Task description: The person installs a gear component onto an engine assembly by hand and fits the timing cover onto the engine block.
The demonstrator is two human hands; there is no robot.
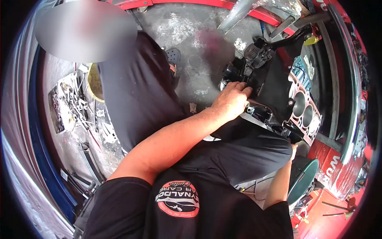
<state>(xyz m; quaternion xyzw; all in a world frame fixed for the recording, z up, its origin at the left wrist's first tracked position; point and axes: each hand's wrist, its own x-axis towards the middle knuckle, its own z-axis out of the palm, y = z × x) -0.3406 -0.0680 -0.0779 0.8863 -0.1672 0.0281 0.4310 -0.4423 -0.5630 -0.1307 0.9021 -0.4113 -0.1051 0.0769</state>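
My left hand [234, 99] reaches forward with its fingers curled over the edge of a black engine part [254, 75]. A grey ribbed, rounded component [256, 55] sits just beyond the fingers. To the right is an engine block [304, 108] with several round cylinder bores in its pale deck. Below that block, my right hand [294, 150] shows only in part beside my bent knee. Its fingers are mostly hidden, so I cannot make out what they touch. A dark panel [276, 85] stands between the left hand and the bores.
On the left floor lies a tray [59, 109] of loose metal tools and parts, near a yellowish round container [94, 83]. A green-rimmed bucket [308, 181] stands at lower right. Red metal framing [179, 3] crosses the top. A grey shoe [173, 55] rests on the stained floor.
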